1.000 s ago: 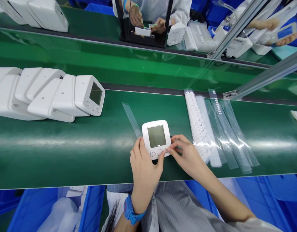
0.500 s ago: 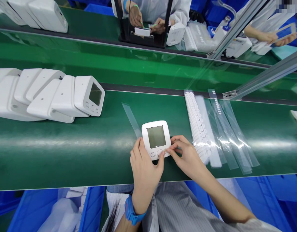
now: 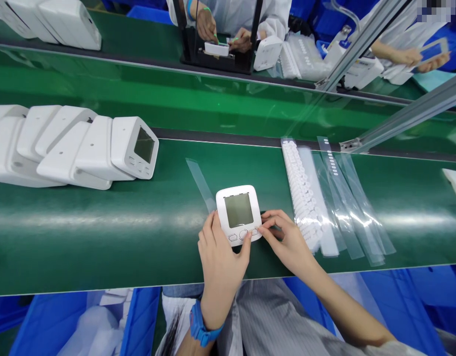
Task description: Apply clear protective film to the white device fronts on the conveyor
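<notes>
Left hand (image 3: 223, 254) spread, thumb extended; right hand's (image 3: 285, 240) fingers bent, thumb near index.

No legible text, brand, number or sign anywhere. Outlined marks on buttons of white display unit (image 3: 239, 216) too small to read.

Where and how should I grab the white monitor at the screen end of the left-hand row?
I'd come from the right and pinch the far and near edges of the white monitor, either side of its screen: that end juts out free, while the other lies against the next monitor. Keep off the buttons.
</notes>
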Motion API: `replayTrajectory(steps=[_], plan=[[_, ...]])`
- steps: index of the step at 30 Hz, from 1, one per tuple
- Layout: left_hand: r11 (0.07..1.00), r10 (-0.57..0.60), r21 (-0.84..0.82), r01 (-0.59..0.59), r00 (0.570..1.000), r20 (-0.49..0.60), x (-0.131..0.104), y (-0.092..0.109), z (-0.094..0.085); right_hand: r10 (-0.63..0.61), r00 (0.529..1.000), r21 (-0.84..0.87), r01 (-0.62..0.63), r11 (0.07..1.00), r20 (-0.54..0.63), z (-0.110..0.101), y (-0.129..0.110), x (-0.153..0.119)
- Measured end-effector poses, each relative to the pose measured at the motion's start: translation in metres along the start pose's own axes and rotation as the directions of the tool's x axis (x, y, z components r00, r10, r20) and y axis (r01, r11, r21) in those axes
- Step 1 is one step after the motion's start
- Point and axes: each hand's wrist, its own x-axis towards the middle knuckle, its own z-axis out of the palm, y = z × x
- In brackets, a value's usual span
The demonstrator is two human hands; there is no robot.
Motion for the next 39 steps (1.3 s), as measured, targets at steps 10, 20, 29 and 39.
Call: replayTrajectory(steps=[10, 20, 29, 39], plan=[[0.998, -0.019, -0.066, 0.020, 1.000, 0.010, 0.001, -0.003, 0.000, -0.054, 0.997, 0.049, 0.057, 0.997, -0.057, 0.008, 0.012, 0.000], [0.950, 0.012, -0.310, 0.037, 0.988, 0.157, 0.004, -0.024, -0.009, -0.159, 0.985, 0.007, 0.160, 0.987, -0.070, 0.019, 0.005, 0.015], [0.711, 0.041, -0.702, 0.031, 0.996, 0.085, 0.014, -0.030, -0.023, 0.093, 0.996, 0.407, -0.083, 0.909, -0.005, 0.010, -0.010, 0.011], [0.362, 0.131, -0.862, 0.356, 0.895, 0.425, 0.053, -0.045, -0.058, -0.143, 0.973, -0.113, 0.165, 0.980, 0.181, -0.009, -0.085, 0.046]])
